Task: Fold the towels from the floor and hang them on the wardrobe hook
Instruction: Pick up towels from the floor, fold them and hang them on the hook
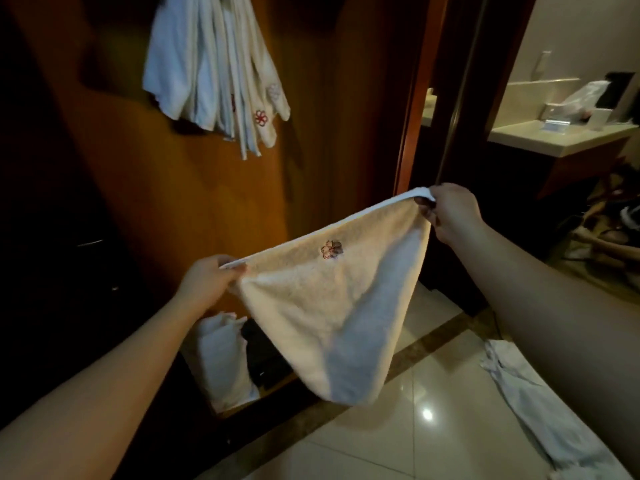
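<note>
A cream towel point(311, 306) with a small red flower stitched near its top edge hangs stretched in the air in front of the wardrobe. My left hand point(207, 278) pinches its lower left corner. My right hand point(450, 213) pinches the upper right corner. The towel sags down to a point between them. Several folded white towels point(214, 71) hang in a bunch high on the wooden wardrobe panel point(156, 174); the hook itself is hidden above them. Another white towel point(540, 400) lies crumpled on the tiled floor at the lower right, beside my right forearm.
A white bundle point(221, 362) and a dark item point(263, 355) sit low in the open wardrobe. A doorway on the right opens to a bathroom counter point(554, 136) with small items. Shoes and clutter point(609, 230) lie on the floor past the door frame.
</note>
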Demonstrator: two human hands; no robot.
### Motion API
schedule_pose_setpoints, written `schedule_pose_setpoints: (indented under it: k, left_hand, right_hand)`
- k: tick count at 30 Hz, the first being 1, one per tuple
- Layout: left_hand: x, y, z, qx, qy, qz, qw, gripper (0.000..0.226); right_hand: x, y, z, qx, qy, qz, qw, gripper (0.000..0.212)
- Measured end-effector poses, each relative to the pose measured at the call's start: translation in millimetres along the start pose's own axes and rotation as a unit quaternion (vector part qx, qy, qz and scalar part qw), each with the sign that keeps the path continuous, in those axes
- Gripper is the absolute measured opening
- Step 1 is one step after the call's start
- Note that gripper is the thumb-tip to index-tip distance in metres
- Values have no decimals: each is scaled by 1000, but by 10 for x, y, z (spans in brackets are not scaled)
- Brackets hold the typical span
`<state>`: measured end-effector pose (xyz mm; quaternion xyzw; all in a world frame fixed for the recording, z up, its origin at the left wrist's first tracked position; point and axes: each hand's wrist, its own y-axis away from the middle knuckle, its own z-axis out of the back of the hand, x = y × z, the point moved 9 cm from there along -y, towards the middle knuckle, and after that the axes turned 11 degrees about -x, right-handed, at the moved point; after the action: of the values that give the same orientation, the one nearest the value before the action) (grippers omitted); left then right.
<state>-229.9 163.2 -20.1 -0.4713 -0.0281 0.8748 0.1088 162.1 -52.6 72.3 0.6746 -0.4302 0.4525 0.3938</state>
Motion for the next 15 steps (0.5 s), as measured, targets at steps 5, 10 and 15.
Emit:
schedule_pose_setpoints:
  k: [5,10,15]
  left_hand:
    - [-100,41,556,29,306,28,951,18]
    - [-297,75,897,51,366,14,929,29]
    - [-275,54,1152,24,375,37,926,24]
  right_hand:
    - [-227,11,-167,63,-18,-73,995,24]
    - [-351,140,-461,229,149,4,962,40]
    - [-326,209,-521,198,285,159,924,36]
